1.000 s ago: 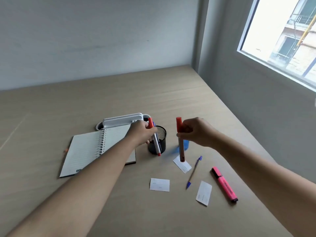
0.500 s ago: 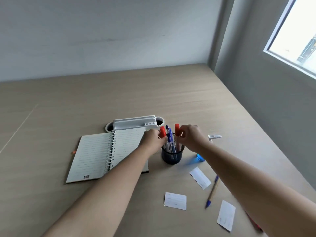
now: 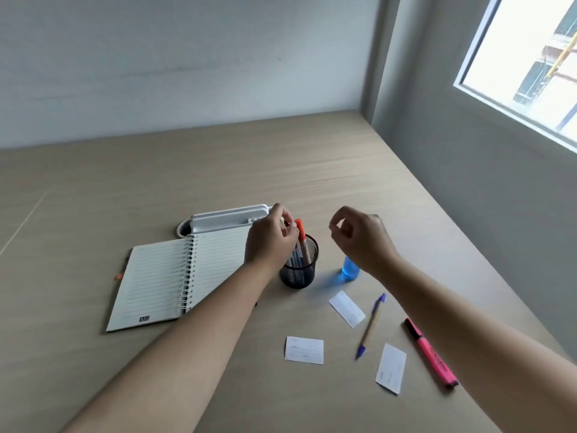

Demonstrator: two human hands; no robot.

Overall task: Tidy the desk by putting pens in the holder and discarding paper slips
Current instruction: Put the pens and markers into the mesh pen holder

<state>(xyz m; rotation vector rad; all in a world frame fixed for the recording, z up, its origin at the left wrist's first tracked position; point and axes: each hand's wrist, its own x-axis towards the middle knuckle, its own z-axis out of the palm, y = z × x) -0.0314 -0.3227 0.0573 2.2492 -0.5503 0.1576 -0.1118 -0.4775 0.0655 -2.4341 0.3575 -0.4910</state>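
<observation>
The left hand (image 3: 271,242) is curled over the rim of the holder (image 3: 299,270), its fingertips pinched on the pens (image 3: 300,245) standing in it. The pens stand nearly upright, long axes tipped slightly, an orange cap at the top; whether the fingers truly clamp them or only touch cannot be told. The holder is a round cup of dark wire mesh, just below that hand.

The right hand (image 3: 362,239) hovers to the right of the holder, empty, fingers loosely bent with thumb and forefinger nearly meeting. Under its wrist sits a small blue translucent bottle (image 3: 349,271).

Below the right hand lie three white rectangular slips (image 3: 347,308), (image 3: 304,350), (image 3: 391,368), flat on the pale wood-grain desk (image 3: 312,176). Between two of them lies a kraft-barrelled pen (image 3: 371,326), blue at both ends, its axis running away from the person and tipped slightly right. Under the right forearm lies a pink marker (image 3: 431,353), slanting the other way.

Left of the left hand is an open, spiral-bound lined notebook (image 3: 175,276); behind it is a white plastic tray (image 3: 224,218).
</observation>
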